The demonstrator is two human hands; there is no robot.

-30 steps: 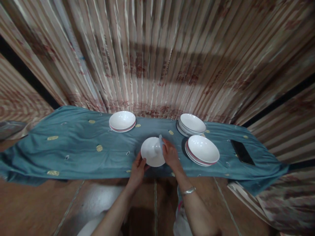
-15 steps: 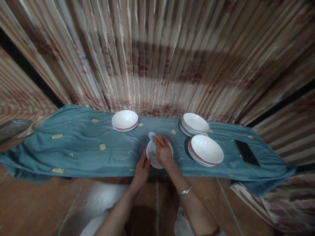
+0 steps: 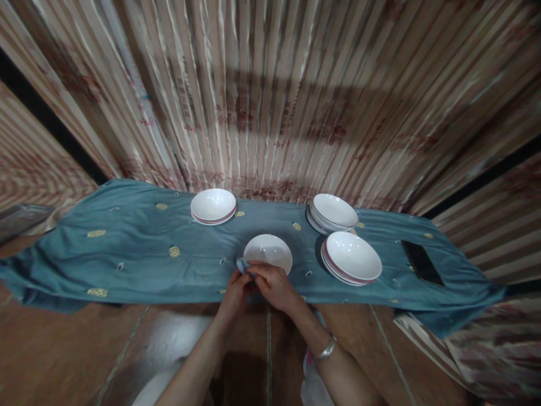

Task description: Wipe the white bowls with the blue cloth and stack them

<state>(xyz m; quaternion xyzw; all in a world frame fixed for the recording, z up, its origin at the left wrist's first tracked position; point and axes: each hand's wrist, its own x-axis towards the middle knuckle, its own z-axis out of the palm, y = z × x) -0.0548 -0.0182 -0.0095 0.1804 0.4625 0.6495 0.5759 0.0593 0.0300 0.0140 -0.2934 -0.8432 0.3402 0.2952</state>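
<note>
A white bowl [image 3: 270, 246] rests on the cloth-covered table in front of me, its inside facing up. At its near left rim my two hands meet around a small light blue cloth [image 3: 241, 265]. My left hand [image 3: 235, 292] is closed, with the cloth showing at its fingertips. My right hand [image 3: 274, 286], with a silver bangle on its wrist, lies over the near rim, its fingers pinched on the cloth. The hands hide the bowl's front edge and most of the cloth.
Back left stand stacked white bowls with a red band [image 3: 213, 204]. On the right are a dark-rimmed bowl stack [image 3: 335, 211] and a red-banded stack [image 3: 354, 256]. A black phone [image 3: 421, 262] lies farther right. A pleated curtain [image 3: 262, 113] hangs behind the table [image 3: 143, 254].
My right hand and the blue cloth have moved from inside the bowl to its near left rim. My left hand has shifted slightly left to meet them, and the bowl's inside is uncovered.
</note>
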